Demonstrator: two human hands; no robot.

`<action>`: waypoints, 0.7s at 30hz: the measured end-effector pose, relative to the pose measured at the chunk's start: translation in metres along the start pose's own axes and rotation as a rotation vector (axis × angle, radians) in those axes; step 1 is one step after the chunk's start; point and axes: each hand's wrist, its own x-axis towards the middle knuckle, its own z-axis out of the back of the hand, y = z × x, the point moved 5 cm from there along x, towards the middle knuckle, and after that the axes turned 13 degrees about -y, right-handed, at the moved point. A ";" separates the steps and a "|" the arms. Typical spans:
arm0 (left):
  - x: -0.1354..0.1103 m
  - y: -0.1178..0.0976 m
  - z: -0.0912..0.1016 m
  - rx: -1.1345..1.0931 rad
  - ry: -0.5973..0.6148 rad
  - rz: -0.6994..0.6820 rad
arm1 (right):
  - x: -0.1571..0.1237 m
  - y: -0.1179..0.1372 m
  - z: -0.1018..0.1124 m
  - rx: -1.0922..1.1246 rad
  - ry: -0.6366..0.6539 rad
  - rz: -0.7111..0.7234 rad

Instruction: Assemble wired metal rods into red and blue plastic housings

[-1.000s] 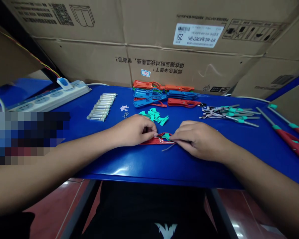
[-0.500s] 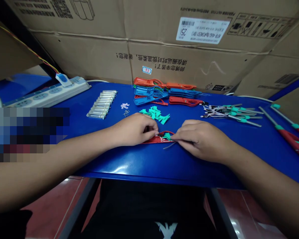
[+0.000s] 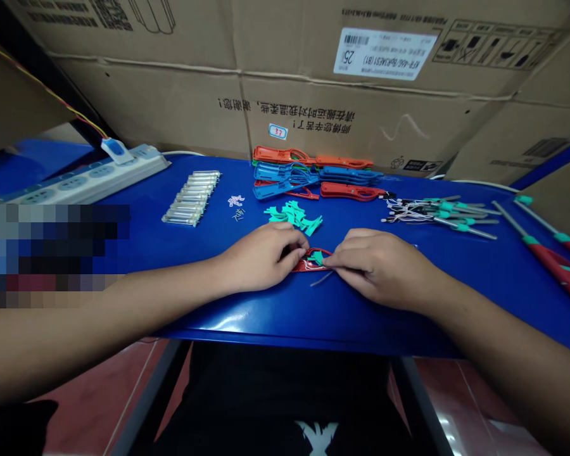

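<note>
A red lighter shell half (image 3: 304,266) lies hollow side up on the blue table between my hands. Inside it are a green trigger (image 3: 316,258) and thin white wires. My left hand (image 3: 268,256) is closed over the shell's left part, thumb and forefinger pinched at its edge and covering that end. At the right, my right hand (image 3: 382,263) pinches the green trigger, hiding the shell's other end. A thin grey strand (image 3: 320,279) sticks out below the right fingertips. Just beyond lies a pile of loose green triggers (image 3: 294,217).
Behind are stacked blue, orange and red shells (image 3: 285,180) against a cardboard box (image 3: 171,95). Clear fuel tubes (image 3: 192,197) and small pink pieces (image 3: 236,201) lie left of the triggers. Wired metal nozzles (image 3: 456,215) and red lighters (image 3: 546,253) lie right. A power strip (image 3: 90,174) stands far left.
My left fingers have shifted slightly right along the red shell, covering its left end and the black part seen before. My right hand has hardly moved.
</note>
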 end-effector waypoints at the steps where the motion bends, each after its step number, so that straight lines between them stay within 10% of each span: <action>1: -0.001 0.001 -0.002 0.000 -0.003 0.010 | 0.000 0.001 0.000 -0.005 0.001 0.008; 21: -0.005 0.003 -0.011 0.016 0.038 0.002 | 0.001 -0.001 -0.009 0.024 0.018 0.092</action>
